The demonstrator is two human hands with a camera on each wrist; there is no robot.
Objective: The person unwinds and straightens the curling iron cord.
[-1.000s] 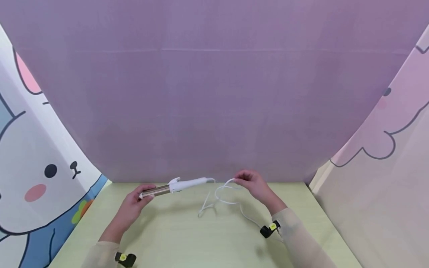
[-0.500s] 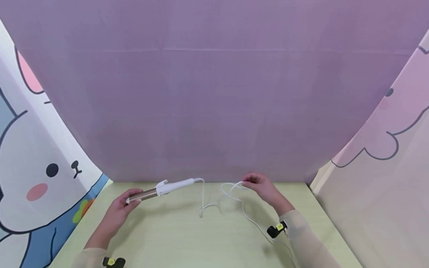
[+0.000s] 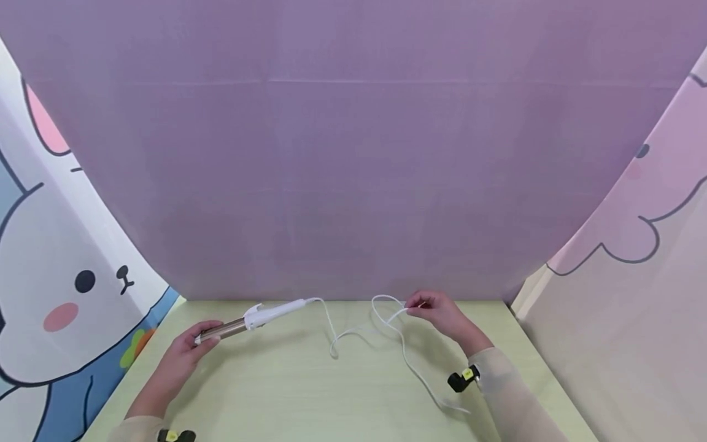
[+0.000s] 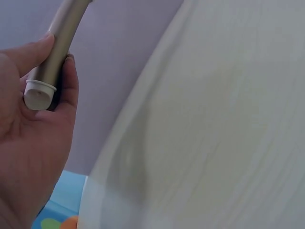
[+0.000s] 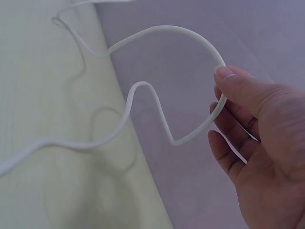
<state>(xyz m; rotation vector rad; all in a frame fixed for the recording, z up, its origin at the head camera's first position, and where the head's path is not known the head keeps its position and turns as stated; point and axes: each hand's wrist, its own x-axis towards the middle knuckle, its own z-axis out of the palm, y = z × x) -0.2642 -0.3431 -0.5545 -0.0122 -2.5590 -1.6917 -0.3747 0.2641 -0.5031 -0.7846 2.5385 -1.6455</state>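
Observation:
A curling iron with a white handle (image 3: 276,312) and a gold-brown barrel (image 3: 225,330) is held above the table, its handle end pointing right and a bit upward. My left hand (image 3: 179,356) grips the barrel near its white tip (image 4: 39,95), thumb on one side and fingers on the other. From the handle a white cord (image 3: 329,319) drops toward the tabletop, then rises to my right hand (image 3: 442,314). Thumb and fingers there pinch the cord, which makes a loop beside them in the right wrist view. The cord's far stretch (image 3: 421,377) runs down toward the right forearm.
The pale yellow-green table (image 3: 309,399) lies under both hands. A purple cloth backdrop (image 3: 353,184) rises at its far edge. Printed cloth panels with cartoon figures, one at left (image 3: 55,245) and one at right (image 3: 635,276), flank the table.
My left hand has moved left and slightly down with the curling iron. My right hand, still pinching the cord, has shifted right and a little down. The hands are farther apart.

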